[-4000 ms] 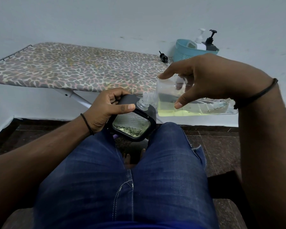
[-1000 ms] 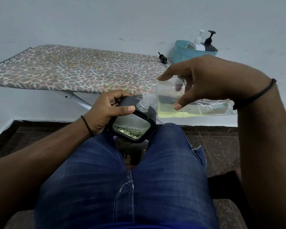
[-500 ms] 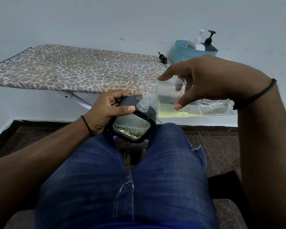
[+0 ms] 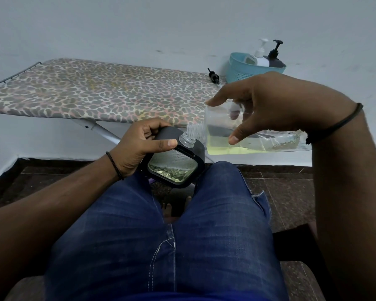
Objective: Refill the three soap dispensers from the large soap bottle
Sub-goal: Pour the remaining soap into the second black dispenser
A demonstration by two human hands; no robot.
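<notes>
My left hand (image 4: pixel 137 146) grips a square black-framed soap dispenser (image 4: pixel 178 165) above my knees, its clear neck open and pointing up to the right. Yellow-green soap fills its lower part. My right hand (image 4: pixel 267 103) holds the large clear soap bottle (image 4: pixel 248 137) tipped on its side, thumb under it and fingers over the top. The bottle's threaded mouth sits right at the dispenser's neck. Pale yellow soap lies along the bottle's low side. A white pump dispenser (image 4: pixel 259 56) and a black pump dispenser (image 4: pixel 275 57) stand in a teal basket (image 4: pixel 239 70).
A leopard-print ironing board (image 4: pixel 100 92) stretches across in front of me against a white wall. A loose black pump head (image 4: pixel 213 76) lies on the board next to the basket. My legs in blue jeans (image 4: pixel 161 235) fill the lower view over a dark tiled floor.
Nothing has visibly moved over the last second; both hands keep the bottle's mouth at the dispenser's neck, as they did four seconds ago.
</notes>
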